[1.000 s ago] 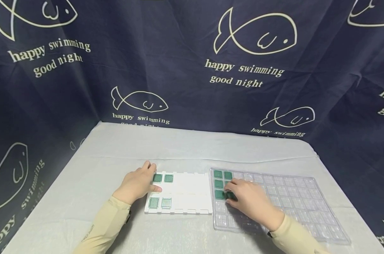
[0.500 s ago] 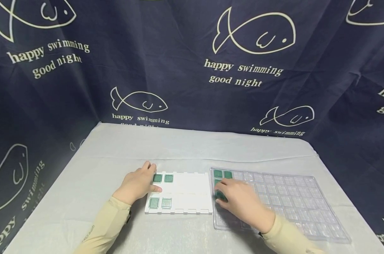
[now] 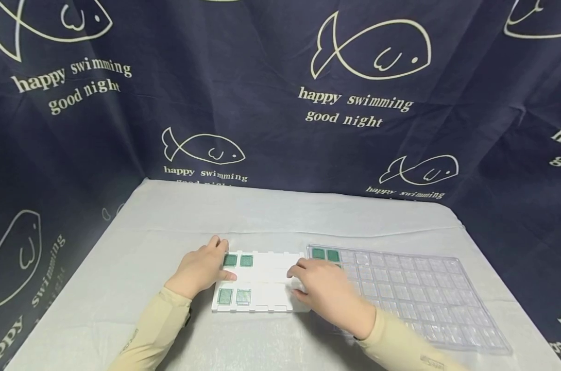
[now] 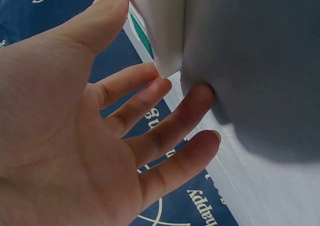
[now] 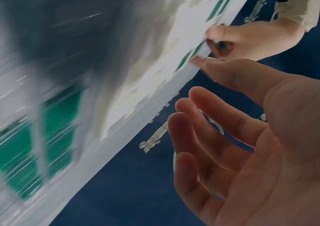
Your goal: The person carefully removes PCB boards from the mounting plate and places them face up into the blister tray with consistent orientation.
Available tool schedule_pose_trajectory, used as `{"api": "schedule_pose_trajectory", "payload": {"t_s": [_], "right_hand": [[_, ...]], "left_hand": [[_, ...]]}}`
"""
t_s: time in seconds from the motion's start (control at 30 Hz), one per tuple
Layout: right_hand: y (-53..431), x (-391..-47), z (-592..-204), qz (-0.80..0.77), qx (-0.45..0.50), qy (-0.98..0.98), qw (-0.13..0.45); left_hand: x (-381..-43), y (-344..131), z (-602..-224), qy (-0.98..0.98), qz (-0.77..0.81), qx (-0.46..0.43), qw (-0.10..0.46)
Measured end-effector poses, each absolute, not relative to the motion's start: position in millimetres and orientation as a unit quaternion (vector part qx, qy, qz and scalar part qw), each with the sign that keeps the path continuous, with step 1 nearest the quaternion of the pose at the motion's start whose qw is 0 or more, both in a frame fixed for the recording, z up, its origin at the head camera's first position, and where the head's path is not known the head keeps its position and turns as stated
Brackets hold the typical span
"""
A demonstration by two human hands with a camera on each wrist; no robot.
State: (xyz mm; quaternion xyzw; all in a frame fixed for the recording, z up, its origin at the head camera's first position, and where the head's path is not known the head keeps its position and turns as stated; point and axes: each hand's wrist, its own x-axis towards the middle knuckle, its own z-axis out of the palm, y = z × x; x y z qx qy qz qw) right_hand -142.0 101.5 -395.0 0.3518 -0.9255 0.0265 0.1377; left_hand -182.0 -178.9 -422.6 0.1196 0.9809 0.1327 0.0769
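My left hand (image 3: 199, 270) rests at the left end of a flat white tray (image 3: 271, 268), its thumb lying on top and its other fingers at the back left corner. In the left wrist view the fingers of this hand (image 4: 100, 136) are loosely extended, fingertips at the tray's edge. Several small green circuit boards (image 3: 243, 297) lie at the tray's left side. Over its right end hovers my right hand (image 3: 326, 288), thumb and fingers apart. Nothing shows between the digits of the right hand (image 5: 240, 131) in the right wrist view.
A clear plastic compartment tray (image 3: 424, 288) stands directly right of the white one. Green boards (image 3: 333, 255) fill some of its left compartments, partly hidden by the right hand. A pale cloth (image 3: 280, 211) covers the table, with a dark blue fish-print curtain (image 3: 271, 103) behind.
My right hand has moved left, from the green boards in the clear compartment tray to above the white tray's right end. The left hand has stayed in place.
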Motion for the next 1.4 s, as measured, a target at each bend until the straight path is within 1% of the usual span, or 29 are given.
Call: {"api": "schedule_pose_trajectory", "payload": {"t_s": [0.37,0.57,0.9,1.13,1.4], "right_hand": [[51.7,-133.3,-396.7,0.015,0.386,-0.915,0.117],[33.6,-127.5,-398.9,0.000,0.390,-0.914,0.114],[14.5,-128.6,-407.1,-0.033,0.382,-0.917,0.106],[8.3,-128.0,-410.4,-0.056,0.371,-0.923,0.082],[4.3,-128.5,-412.7,-0.055,0.367,-0.925,0.084]], "left_hand": [[-184.1,-179.9,-422.6,0.981,0.132,0.125,0.071],[-182.9,-180.3,-419.3,0.981,0.129,0.127,0.069],[-180.8,-178.9,-416.9,0.981,0.131,0.126,0.073],[-181.3,-178.6,-419.5,0.981,0.127,0.126,0.073],[-182.0,-179.5,-420.5,0.982,0.125,0.122,0.071]]}}
